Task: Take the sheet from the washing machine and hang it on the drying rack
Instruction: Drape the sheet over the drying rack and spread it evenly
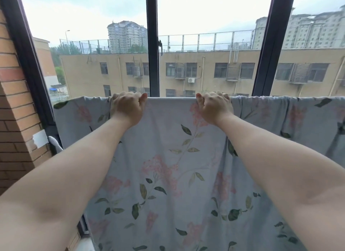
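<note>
Both hands, left hand and right hand, grip the floral sheet's top edge; window behind; brick wall left.

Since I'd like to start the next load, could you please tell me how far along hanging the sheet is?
Done: the floral sheet is draped along its top edge before the window; the rail beneath is hidden. In hand: the left hand and right hand each have a grip on that top fold. Left, probably: smoothing the bunched fabric beyond both hands, then letting go.
</note>
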Available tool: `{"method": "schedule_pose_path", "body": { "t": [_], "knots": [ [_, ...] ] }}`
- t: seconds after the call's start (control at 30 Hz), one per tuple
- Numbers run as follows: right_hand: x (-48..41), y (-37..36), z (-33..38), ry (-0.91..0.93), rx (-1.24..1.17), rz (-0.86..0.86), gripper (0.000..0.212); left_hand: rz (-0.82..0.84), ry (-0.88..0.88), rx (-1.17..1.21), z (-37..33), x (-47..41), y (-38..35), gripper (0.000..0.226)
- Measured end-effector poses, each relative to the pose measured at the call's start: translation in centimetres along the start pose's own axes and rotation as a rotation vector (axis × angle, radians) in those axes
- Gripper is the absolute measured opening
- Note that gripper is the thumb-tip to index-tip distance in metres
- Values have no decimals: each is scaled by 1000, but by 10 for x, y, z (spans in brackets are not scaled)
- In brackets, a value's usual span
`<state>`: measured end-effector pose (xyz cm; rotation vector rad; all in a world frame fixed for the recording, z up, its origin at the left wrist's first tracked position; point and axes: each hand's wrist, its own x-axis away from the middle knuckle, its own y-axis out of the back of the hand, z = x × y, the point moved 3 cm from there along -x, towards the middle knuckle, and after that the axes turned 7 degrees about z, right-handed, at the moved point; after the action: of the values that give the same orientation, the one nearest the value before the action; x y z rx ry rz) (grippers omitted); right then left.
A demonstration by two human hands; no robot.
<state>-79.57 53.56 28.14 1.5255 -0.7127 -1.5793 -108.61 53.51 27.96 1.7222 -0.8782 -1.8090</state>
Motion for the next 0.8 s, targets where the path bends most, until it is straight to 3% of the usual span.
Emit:
{"method": "schedule_pose_path", "body": {
  "t": [0.1,0.2,0.37,0.47,0.53,0.67,0.8],
  "knots": [
    [1,-2,11,-25,-7,16,63,20,-37,10,-24,-5,-3,61],
    [2,-4,24,-18,-17,24,61,63,-121,113,-76,-8,-7,51],
    [-1,-2,26,38,-105,19,57,32,-43,106,-97,-13,-13,49],
    [3,7,0,102,-122,-42,54,-7,-18,86,-92,-12,-15,47],
    [2,16,-31,36,-83,-108,55,-25,-12,73,-103,-14,-13,47],
    [-3,23,-84,-109,-6,-40,64,-2,-224,104,-154,-13,-16,46],
    [-2,22,-122,35,49,4,69,11,-164,70,-182,-14,-25,50]
  ]
}}
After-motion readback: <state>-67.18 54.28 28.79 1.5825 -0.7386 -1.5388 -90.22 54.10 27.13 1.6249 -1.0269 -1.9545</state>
